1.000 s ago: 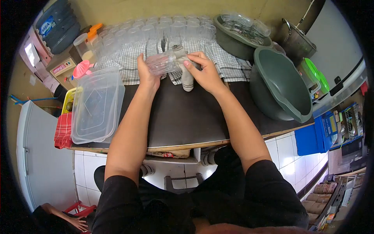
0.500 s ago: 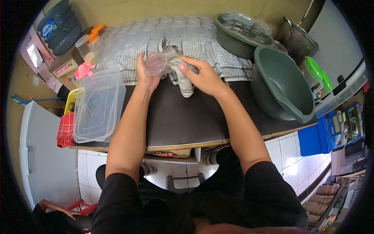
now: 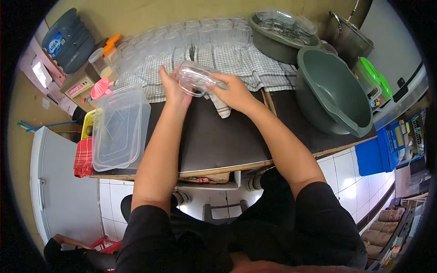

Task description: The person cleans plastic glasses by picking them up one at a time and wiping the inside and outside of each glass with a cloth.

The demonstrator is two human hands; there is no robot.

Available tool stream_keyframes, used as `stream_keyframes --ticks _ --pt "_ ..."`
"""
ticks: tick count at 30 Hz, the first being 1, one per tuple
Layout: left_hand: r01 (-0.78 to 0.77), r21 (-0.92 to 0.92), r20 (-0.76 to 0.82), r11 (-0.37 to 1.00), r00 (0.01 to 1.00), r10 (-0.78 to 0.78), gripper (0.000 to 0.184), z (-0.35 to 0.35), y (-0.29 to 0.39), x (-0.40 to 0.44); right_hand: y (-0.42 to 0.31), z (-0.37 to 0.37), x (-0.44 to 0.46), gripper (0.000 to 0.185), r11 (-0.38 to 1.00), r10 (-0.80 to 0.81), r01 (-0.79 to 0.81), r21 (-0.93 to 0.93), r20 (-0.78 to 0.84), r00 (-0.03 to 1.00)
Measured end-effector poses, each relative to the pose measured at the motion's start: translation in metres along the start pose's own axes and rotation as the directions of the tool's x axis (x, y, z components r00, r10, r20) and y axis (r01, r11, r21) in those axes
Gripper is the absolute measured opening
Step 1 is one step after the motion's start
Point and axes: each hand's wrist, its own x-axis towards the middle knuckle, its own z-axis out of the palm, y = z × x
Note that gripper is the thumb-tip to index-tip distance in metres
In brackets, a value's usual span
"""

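Above the dark tabletop, a clear mug with a handle lies sideways between my hands. My left hand supports its base end, thumb raised and fingers partly hidden behind it. My right hand is closed on a pale cloth at the mug's mouth; the cloth's striped end hangs below the fingers. How far the cloth reaches into the mug is hard to see. Beyond my hands, rows of clear glasses stand on a checked cloth.
At the right sits a large green-grey basin, with another basin behind it holding clear dishware. A clear plastic container and a pink funnel are at the left. Another person's arm shows at the lower left.
The mug has turned, so its handle now shows toward me. My right hand and the cloth have shifted slightly down, and the camera view has moved a little.
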Motion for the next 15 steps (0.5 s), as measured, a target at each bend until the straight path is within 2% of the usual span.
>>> stream_keyframes --ticks 1,2,4,5,6,7,8,10,11,13,14,15 --pt "0.036 -0.127 0.011 0.991 0.999 -0.035 0.082 0.002 -0.001 -0.002 -0.003 0.002 0.0 0.036 0.995 -0.094 0.09 -0.04 -0.122 0.988" --pt "0.028 -0.133 0.012 0.991 1.0 -0.027 0.082 0.005 -0.004 -0.004 -0.008 0.004 -0.001 0.036 0.994 -0.101 0.096 -0.044 -0.116 0.988" --pt "0.025 0.098 0.162 0.995 0.986 -0.04 0.073 0.012 -0.011 -0.01 -0.016 0.002 -0.005 0.049 0.98 -0.064 0.02 -0.197 -0.223 0.973" --pt "0.009 0.212 0.233 0.977 0.971 -0.06 0.068 0.012 -0.013 -0.011 -0.015 0.0 -0.005 0.049 0.979 -0.071 0.027 -0.202 -0.214 0.974" --pt "0.108 0.123 0.247 0.986 0.959 -0.136 0.052 0.011 -0.014 -0.011 -0.015 -0.003 -0.005 0.063 0.929 -0.126 0.065 -0.363 -0.146 0.981" --pt "0.104 0.119 0.248 0.987 0.96 -0.131 0.052 0.011 -0.013 -0.01 -0.014 -0.005 -0.006 0.079 0.853 -0.168 0.108 -0.511 -0.071 0.983" --pt "0.1 0.073 0.248 0.992 0.962 -0.115 0.049 0.012 -0.013 -0.01 -0.018 -0.006 -0.008 0.079 0.852 -0.17 0.112 -0.512 -0.068 0.983" --pt "0.116 -0.025 0.22 0.993 0.97 -0.108 0.044 0.005 -0.011 -0.001 -0.035 -0.007 -0.015 0.103 0.778 -0.216 0.204 -0.594 0.052 0.975" --pt "0.115 -0.027 0.217 0.993 0.97 -0.107 0.044 0.001 -0.011 0.001 -0.045 -0.005 -0.019 0.103 0.779 -0.216 0.206 -0.593 0.055 0.975" --pt "0.192 -0.259 0.235 0.947 0.963 -0.131 0.047 -0.001 -0.008 0.005 -0.061 -0.003 -0.018 0.11 0.675 -0.051 0.089 -0.733 0.075 0.996" --pt "0.185 -0.266 0.24 0.946 0.963 -0.121 0.047 0.001 -0.007 0.004 -0.052 -0.002 -0.014 0.11 0.668 -0.059 0.099 -0.738 0.08 0.995" --pt "0.212 -0.299 0.233 0.93 0.962 -0.145 0.049 0.001 -0.008 0.001 -0.04 0.001 -0.009 0.103 0.739 -0.205 0.103 -0.666 -0.075 0.976"
